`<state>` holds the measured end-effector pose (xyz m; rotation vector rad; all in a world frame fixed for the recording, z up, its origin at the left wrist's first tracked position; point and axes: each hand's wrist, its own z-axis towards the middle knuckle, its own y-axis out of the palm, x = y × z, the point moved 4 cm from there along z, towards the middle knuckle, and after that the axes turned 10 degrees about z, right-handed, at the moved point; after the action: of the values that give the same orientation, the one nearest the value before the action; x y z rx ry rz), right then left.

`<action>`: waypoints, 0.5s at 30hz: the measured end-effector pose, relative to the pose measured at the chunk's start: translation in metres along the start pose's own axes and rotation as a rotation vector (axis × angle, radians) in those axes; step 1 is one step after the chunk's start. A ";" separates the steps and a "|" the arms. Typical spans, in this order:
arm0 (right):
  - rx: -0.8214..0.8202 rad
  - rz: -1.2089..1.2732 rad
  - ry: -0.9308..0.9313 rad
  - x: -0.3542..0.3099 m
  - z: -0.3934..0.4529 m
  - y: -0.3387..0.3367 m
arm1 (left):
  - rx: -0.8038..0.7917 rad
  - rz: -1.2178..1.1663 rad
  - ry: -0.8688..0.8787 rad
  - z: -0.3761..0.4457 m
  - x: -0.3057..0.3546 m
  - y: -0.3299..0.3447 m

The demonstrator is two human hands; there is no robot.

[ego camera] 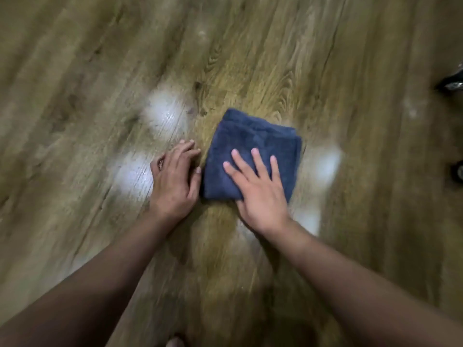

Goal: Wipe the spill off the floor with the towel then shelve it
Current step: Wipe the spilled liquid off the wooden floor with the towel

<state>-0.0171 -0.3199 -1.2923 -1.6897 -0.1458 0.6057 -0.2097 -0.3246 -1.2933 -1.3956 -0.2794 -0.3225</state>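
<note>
Two hands down on the wood-grain plank floor (250, 58), one folded dark-blue terry towel (253, 139) between them and the glare.
Right hand (260, 196) lies flat on the towel's near half, fingers straight and spread; left hand (172, 181) rests on bare floor just beside the towel's left edge, fingers together; pale shiny patches (165, 111) gleam left of the towel.

The towel (253, 151) is dark navy blue all over, plain, with a fuzzy terry surface and no print. The floor (250, 58) is olive-brown wood-look plank, streaked with darker brown grain lines and arched knots. Pale whitish glossy patches (164, 111) mark it at the towel's nine and three o'clock. A black object with silvery glints (452, 82) sits at the frame's three o'clock edge
</note>
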 end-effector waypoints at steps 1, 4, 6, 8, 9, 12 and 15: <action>-0.011 -0.009 -0.013 -0.009 -0.022 0.005 | 0.012 -0.032 0.001 0.003 0.006 0.002; -0.082 -0.071 -0.176 -0.015 -0.076 0.018 | 0.012 -0.094 0.006 0.011 0.020 0.010; -0.148 -0.125 -0.313 0.005 -0.092 0.018 | -0.007 -0.081 0.054 0.013 0.028 0.015; -0.180 -0.127 -0.336 0.034 -0.089 0.009 | -0.025 -0.059 0.100 0.012 0.034 0.017; -0.170 -0.119 -0.306 0.048 -0.082 0.001 | -0.034 -0.045 0.109 0.011 0.037 0.016; -0.096 -0.070 -0.115 0.097 -0.043 -0.026 | -0.108 0.011 0.111 0.002 0.040 0.016; -0.044 0.021 0.195 0.158 0.006 -0.056 | -0.280 0.039 0.132 -0.009 0.028 0.021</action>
<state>0.1279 -0.2360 -1.2887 -1.7847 -0.0016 0.4524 -0.1756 -0.3326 -1.3033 -1.6442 -0.1000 -0.4322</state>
